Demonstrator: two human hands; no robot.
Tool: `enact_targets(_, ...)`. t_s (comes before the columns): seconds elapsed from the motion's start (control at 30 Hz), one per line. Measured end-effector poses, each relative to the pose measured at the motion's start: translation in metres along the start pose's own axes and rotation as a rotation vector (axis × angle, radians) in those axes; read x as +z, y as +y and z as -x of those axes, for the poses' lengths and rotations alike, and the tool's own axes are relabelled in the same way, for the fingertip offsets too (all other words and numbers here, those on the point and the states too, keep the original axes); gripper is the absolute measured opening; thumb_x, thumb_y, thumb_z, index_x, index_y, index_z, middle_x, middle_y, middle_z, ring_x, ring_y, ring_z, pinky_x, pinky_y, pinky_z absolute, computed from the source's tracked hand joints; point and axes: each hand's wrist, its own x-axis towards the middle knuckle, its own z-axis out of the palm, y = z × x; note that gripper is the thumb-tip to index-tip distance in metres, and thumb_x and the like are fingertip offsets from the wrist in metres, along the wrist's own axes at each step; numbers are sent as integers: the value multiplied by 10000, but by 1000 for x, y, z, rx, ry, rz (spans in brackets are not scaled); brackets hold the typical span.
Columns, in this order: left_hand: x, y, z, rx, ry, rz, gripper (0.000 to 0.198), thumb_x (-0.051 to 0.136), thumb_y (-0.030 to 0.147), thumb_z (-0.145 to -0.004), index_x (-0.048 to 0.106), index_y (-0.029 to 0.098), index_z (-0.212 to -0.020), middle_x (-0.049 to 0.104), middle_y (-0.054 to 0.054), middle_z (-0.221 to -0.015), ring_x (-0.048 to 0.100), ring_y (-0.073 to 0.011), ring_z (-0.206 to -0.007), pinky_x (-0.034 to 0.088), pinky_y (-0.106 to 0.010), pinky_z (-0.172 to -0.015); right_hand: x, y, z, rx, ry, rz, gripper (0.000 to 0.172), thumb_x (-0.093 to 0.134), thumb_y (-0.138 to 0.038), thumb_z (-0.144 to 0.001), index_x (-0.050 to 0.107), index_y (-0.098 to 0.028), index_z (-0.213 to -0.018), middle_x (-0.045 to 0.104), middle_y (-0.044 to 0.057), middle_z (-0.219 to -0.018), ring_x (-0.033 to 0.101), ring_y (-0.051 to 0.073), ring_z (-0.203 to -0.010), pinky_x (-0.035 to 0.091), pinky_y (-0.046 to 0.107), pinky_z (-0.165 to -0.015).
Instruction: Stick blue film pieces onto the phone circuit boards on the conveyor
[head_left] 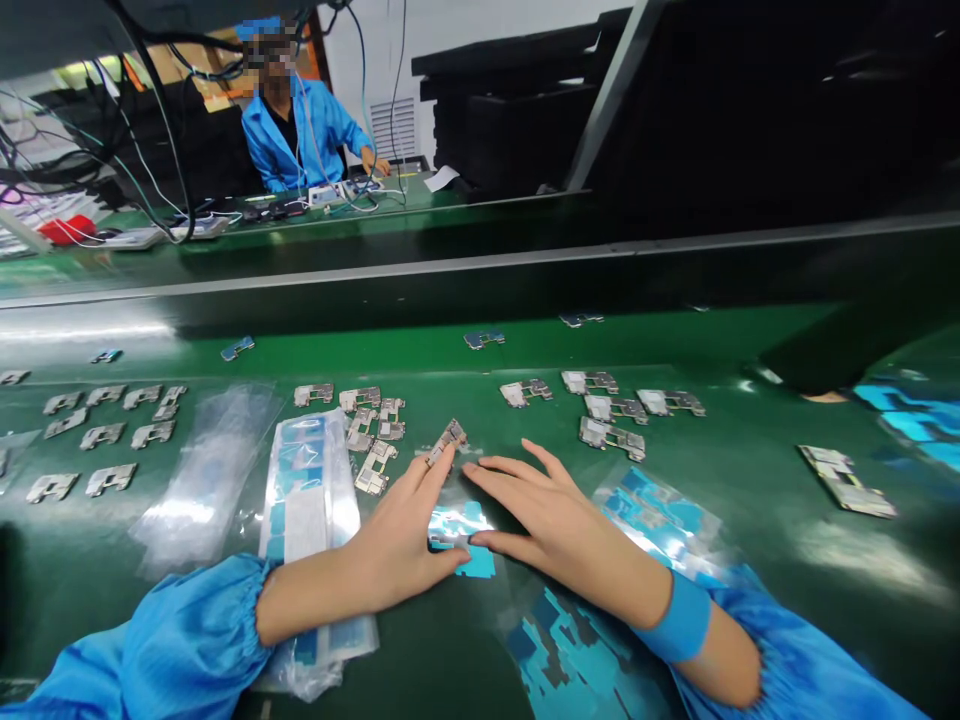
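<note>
Green worktable (442, 670); places taken from the small teal film sheet (478, 566) between the hands.

Left hand (394, 540): left of the sheet, thumb well apart from the fingers, its tip by the sheet's edge. Index finger stretched beyond the sheet, its tip overlapping a small circuit board (450, 436) that sits tilted just past it. Cannot tell whether finger and board press together.

Right hand (551, 510): right of the sheet, fingers spread, nothing visibly clamped; thumb tip at the sheet's right edge, contact unclear. Blue wristband (681, 618) on that arm.

Left of the sheet: a clear packet of film sheets (304, 515), partly under the left forearm; farther left, clear plastic bags (206, 480), then rows of loose boards (111, 480).

Beyond it, leftward: a cluster of boards (373, 468). Beyond, rightward: another board group (611, 438).

Right of it: glossy blue film sheets (652, 505); nearer the wearer, larger teal sheets (559, 660). Far right: a thicker board piece (846, 482).

Well beyond it, across the bench divider (420, 270): a seated co-worker in a blue jacket (319, 130).
</note>
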Motion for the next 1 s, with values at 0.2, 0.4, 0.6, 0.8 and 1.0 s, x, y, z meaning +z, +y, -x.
enact_targets(0.2, -1, 3, -2, 90, -9, -11, 1137, 819, 190, -828, 59, 279, -1669, 311, -205, -1647, 381, -385, -1512, 387, -584, -1221, -7, -3, -3, -52, 32, 68, 469, 635, -399, -1007, 591, -118, -1379, 750, 172, -1154, 693, 331, -1132, 384, 696, -1134)
enact_targets(0.4, -1, -2, -1, 190, -26, -66, 982, 686, 191, -934, 43, 288, -1670, 309, -194, -1649, 472, -356, -1445, 454, -545, -1174, -4, -8, -4, -36, 10, -65, 353, 631, -384, -1010, 652, -196, -1308, 716, 147, -1258, 637, 327, -1248, 352, 677, -1155)
enact_targets(0.6, 2, -6, -3, 82, 192, 191, 770, 724, 194, -873, 405, 272, -1570, 658, -110, -1272, 717, -246, -1056, 565, -447, -1042, -4, -10, -7, 55, 134, -232, 215, 555, -345, -1053, 734, -229, -1078, 779, 59, -928, 726, 223, -883, 506, 524, -1047)
enact_targets(0.8, -1, -1, -3, -16, 321, 297, 632, 729, 257, -888, 530, 275, -1488, 703, -109, -1272, 753, -224, -920, 594, -413, -973, -8, -19, -8, 190, 234, -304, 237, 627, -327, -999, 706, -239, -1205, 771, 77, -1037, 742, 237, -939, 626, 385, -848)
enact_targets(1.0, 4, -8, 2, 170, 296, 120, 604, 689, 288, -954, 477, 308, -1519, 637, -99, -1319, 767, -194, -901, 581, -411, -1001, -14, -32, -10, 127, 327, -351, 409, 645, -227, -984, 574, -255, -1386, 699, 99, -1241, 686, 245, -1129, 606, 393, -952)
